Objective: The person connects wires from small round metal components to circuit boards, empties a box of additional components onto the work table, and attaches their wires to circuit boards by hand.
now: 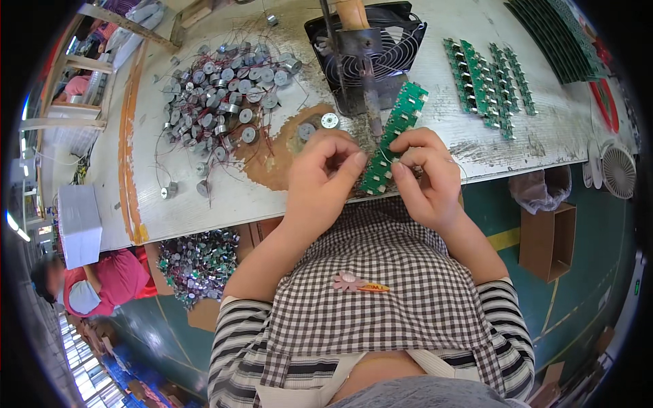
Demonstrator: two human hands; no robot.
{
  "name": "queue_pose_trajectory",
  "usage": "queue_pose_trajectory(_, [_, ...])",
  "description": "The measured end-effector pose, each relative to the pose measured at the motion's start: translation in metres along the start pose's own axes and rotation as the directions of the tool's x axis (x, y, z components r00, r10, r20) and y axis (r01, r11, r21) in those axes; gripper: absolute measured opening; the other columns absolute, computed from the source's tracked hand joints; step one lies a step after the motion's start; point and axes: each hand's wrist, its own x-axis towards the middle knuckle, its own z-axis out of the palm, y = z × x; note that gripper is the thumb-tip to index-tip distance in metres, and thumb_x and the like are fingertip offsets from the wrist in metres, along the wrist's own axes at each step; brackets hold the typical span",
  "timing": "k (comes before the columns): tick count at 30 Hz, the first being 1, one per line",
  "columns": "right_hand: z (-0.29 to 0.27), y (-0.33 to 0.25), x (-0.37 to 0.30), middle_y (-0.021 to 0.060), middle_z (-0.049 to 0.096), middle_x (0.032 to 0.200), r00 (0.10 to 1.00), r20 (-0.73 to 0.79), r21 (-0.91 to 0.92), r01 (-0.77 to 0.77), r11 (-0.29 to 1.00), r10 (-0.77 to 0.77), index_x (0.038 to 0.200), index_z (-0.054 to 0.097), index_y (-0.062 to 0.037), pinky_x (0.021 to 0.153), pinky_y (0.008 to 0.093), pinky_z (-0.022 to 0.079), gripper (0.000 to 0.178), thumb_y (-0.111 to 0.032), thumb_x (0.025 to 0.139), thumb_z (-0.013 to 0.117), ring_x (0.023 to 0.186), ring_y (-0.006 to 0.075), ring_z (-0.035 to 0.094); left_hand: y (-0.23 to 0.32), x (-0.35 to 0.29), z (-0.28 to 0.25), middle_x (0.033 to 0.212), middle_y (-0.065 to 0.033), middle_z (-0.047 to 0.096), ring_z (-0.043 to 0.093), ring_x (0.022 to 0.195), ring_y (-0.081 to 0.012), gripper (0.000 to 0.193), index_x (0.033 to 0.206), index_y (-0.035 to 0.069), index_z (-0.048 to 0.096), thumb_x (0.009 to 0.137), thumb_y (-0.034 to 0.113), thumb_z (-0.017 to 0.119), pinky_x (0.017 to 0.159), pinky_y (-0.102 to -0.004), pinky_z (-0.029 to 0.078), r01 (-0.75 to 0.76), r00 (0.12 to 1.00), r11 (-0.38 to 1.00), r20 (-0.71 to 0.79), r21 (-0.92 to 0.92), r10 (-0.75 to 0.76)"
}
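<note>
A long green circuit board strip (401, 115) lies aslant at the table's front edge, under the tip of an upright soldering iron (369, 88). My left hand (323, 170) is closed in a pinch at the strip's left side; what its fingertips hold is hidden. On the right, my right hand (430, 177) pinches a thin pale wire (385, 155), which curves over the board. Its curled upper fingers rest by the strip's right edge. Two small round metal motors, a silver one (330, 121) and a duller one (306, 131), sit just beyond my left hand.
A heap of small motors with thin leads (224, 92) covers the table's left. Behind the iron stands a black fan (401, 41). More green board strips (486, 81) lie at the right, near dark stacked panels (554, 34). Below the table is a box of small parts (197, 265).
</note>
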Motion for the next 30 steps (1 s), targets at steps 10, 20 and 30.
queue_pose_trajectory(10, [-0.006,-0.003,0.006,0.0184,0.059,0.095,0.997,-0.008,-0.044,0.071,0.996,-0.072,0.079,0.056,0.0021,0.056,0.0243,0.047,0.011,0.006,0.074,0.065,0.067,0.0163,0.059,0.007,0.001,0.009,0.087,-0.0045,0.063,0.054,0.07,-0.0053,0.009,0.086,-0.002,0.056,0.086,0.006,0.062,0.064,-0.0202,0.045,0.19,0.982,0.972,0.034,-0.14,-0.187])
queue_pose_trajectory(20, [-0.007,-0.006,0.009,0.0174,0.058,0.095,0.993,0.027,-0.1,0.114,0.989,-0.111,0.077,0.056,0.0017,0.06,0.0265,0.048,0.013,0.007,0.071,0.067,0.078,0.0225,0.059,0.009,-0.001,0.013,0.08,-0.0011,0.062,0.049,0.064,-0.0016,0.008,0.083,-0.001,0.056,0.084,0.004,0.062,0.056,-0.0174,0.04,0.131,0.99,0.986,-0.038,-0.1,-0.135])
queue_pose_trajectory(30, [-0.006,-0.006,0.002,0.0174,0.058,0.095,0.999,-0.005,-0.038,0.041,0.998,-0.041,0.078,0.056,0.0018,0.058,0.0261,0.047,0.013,0.007,0.072,0.066,0.072,0.0198,0.059,0.009,-0.004,0.014,0.077,-0.0004,0.06,0.048,0.064,-0.0018,0.008,0.084,-0.001,0.056,0.084,0.005,0.062,0.055,-0.0179,0.039,0.177,0.981,0.971,-0.051,-0.159,-0.187])
